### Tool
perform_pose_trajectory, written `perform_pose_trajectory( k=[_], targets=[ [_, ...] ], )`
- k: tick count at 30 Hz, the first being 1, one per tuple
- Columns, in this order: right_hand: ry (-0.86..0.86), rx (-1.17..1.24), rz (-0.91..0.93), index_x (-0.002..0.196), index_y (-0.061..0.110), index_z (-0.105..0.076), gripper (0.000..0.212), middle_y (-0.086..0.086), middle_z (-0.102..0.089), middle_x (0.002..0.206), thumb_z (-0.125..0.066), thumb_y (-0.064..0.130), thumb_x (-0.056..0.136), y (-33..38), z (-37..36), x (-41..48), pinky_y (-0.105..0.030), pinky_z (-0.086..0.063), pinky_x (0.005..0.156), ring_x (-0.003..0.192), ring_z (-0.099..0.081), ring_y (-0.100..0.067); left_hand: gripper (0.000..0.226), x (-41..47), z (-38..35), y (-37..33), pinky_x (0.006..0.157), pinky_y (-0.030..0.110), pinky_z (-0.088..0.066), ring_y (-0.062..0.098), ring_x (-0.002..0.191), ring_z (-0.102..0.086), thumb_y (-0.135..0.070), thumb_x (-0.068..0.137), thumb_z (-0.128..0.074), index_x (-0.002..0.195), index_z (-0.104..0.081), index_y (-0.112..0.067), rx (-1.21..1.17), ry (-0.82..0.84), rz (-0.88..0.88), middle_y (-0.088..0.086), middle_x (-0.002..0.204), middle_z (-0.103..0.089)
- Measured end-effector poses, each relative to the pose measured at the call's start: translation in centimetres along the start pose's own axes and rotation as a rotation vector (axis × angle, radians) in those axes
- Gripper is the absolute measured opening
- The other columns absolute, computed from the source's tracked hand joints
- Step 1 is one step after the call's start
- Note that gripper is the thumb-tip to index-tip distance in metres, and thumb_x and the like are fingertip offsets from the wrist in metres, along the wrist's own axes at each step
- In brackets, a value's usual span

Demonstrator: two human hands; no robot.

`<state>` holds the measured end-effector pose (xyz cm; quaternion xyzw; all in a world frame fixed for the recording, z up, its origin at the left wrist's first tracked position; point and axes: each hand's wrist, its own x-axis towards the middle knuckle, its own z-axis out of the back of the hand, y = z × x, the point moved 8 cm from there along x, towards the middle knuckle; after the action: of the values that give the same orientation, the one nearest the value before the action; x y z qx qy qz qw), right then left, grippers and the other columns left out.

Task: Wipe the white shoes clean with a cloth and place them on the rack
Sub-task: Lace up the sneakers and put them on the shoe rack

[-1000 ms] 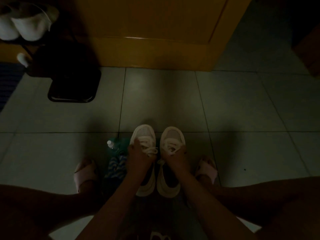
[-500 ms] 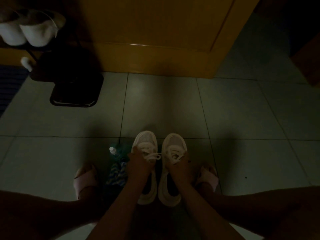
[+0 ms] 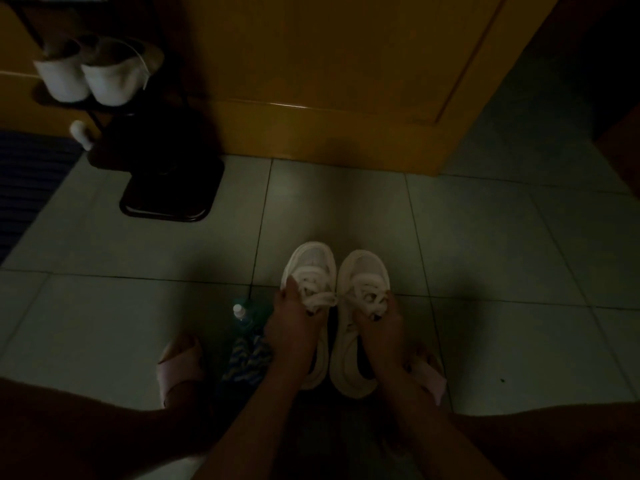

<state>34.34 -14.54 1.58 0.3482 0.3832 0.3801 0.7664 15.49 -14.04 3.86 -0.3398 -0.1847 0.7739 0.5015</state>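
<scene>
Two white lace-up shoes stand side by side on the tiled floor, toes pointing away from me: the left shoe (image 3: 309, 261) and the right shoe (image 3: 363, 271). My left hand (image 3: 294, 327) grips the left shoe at its laces and tongue. My right hand (image 3: 379, 327) grips the right shoe the same way. A blue striped cloth (image 3: 247, 358) lies crumpled on the floor just left of my left wrist. The dark shoe rack (image 3: 162, 188) stands at the far left with another white pair (image 3: 93, 77) on its shelf.
A small bottle with a white cap (image 3: 239, 311) stands beside the cloth. My feet wear pink slippers, the left slipper (image 3: 180, 367) and the right slipper (image 3: 429, 372), either side of the shoes. A wooden door (image 3: 346, 81) is ahead. A dark mat (image 3: 24, 188) lies at the left edge.
The view has tilted up, so the shoes and hands sit lower in frame and more of the rack shows. Both hands keep their hold on the shoes.
</scene>
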Motion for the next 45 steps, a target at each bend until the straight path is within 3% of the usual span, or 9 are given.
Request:
perform_pose_trajectory(
  k=[2,6,8,14,18,23,31,39,45],
  targets=[
    [0.0,-0.007,0.047,0.133,0.008,-0.045,0.064,-0.013,-0.061,0.119,-0.073,0.019,0.076,2.1,0.0,0.8,-0.028,-0.049,0.079,0.105,-0.061,-0.026,0.081,0.9,2.0,-1.5,0.087,0.037,-0.046,0.03,0.116,-0.052,-0.043,0.082,-0.064,0.147,-0.023,-0.018,0.023,-0.051,-0.033,0.014,0.137,-0.043],
    [0.048,-0.034,0.116,0.128,0.027,-0.048,0.085,-0.006,-0.062,0.115,-0.062,0.068,0.054,8.0,-1.8,2.7,-0.045,-0.055,0.082,0.1,-0.062,-0.025,0.078,3.6,7.5,-4.1,0.079,0.034,-0.045,0.031,0.107,-0.056,-0.042,0.079,-0.066,0.144,-0.029,-0.017,0.06,-0.154,-0.067,0.015,0.124,-0.051],
    [0.085,-0.033,0.154,0.127,0.03,-0.046,0.091,-0.007,-0.059,0.118,-0.059,0.076,0.05,11.5,-3.3,3.6,-0.048,-0.053,0.086,0.101,-0.06,-0.027,0.077,5.1,10.5,-5.3,0.079,0.035,-0.045,0.033,0.107,-0.056,-0.042,0.079,-0.066,0.142,-0.031,-0.015,0.055,-0.188,-0.104,0.017,0.124,-0.05],
    [0.181,-0.005,0.26,0.134,0.01,-0.043,0.059,-0.01,-0.051,0.134,-0.066,0.026,0.083,21.8,-8.9,3.5,-0.033,-0.042,0.094,0.121,-0.05,-0.027,0.075,10.1,20.2,-4.9,0.087,0.041,-0.045,0.038,0.114,-0.051,-0.049,0.079,-0.064,0.138,-0.036,-0.012,0.103,-0.284,-0.076,0.02,0.129,-0.047],
    [0.262,-0.024,0.278,0.14,0.014,-0.035,0.067,-0.009,-0.042,0.142,-0.066,0.03,0.083,24.4,-15.2,2.5,-0.041,-0.039,0.105,0.129,-0.043,-0.028,0.073,13.1,24.0,-1.2,0.087,0.043,-0.045,0.039,0.114,-0.051,-0.053,0.077,-0.063,0.133,-0.04,-0.011,0.133,-0.308,-0.037,0.02,0.128,-0.048],
    [0.31,-0.093,0.217,0.138,0.022,-0.036,0.072,-0.01,-0.045,0.138,-0.067,0.04,0.076,24.6,-23.4,2.4,-0.051,-0.044,0.099,0.124,-0.047,-0.035,0.072,17.5,27.0,5.0,0.093,0.042,-0.047,0.037,0.114,-0.054,-0.049,0.074,-0.069,0.129,-0.046,-0.008,0.03,-0.295,0.032,0.018,0.126,-0.055],
    [0.36,-0.187,0.23,0.137,0.017,-0.04,0.066,-0.011,-0.051,0.134,-0.067,0.03,0.078,27.3,-34.0,4.6,-0.037,-0.046,0.094,0.119,-0.051,-0.032,0.068,24.6,29.7,12.4,0.087,0.041,-0.052,0.03,0.105,-0.061,-0.052,0.072,-0.069,0.124,-0.053,-0.011,-0.136,-0.388,0.068,0.012,0.114,-0.065],
    [0.361,-0.281,0.269,0.144,0.024,-0.025,0.076,-0.013,-0.033,0.141,-0.063,0.041,0.081,30.9,-40.2,6.8,-0.045,-0.042,0.098,0.123,-0.043,-0.039,0.057,30.1,33.4,13.9,0.079,0.039,-0.05,0.033,0.104,-0.061,-0.051,0.077,-0.064,0.123,-0.055,-0.018,-0.028,-0.591,0.043,0.013,0.112,-0.065],
    [0.308,-0.312,0.305,0.143,0.025,-0.026,0.076,-0.013,-0.036,0.14,-0.063,0.043,0.08,32.1,-42.7,8.2,-0.048,-0.042,0.099,0.123,-0.044,-0.039,0.053,32.9,33.9,14.7,0.077,0.038,-0.049,0.034,0.101,-0.061,-0.046,0.078,-0.064,0.12,-0.057,-0.015,-0.033,-0.637,0.041,0.014,0.108,-0.066]
  ],
)
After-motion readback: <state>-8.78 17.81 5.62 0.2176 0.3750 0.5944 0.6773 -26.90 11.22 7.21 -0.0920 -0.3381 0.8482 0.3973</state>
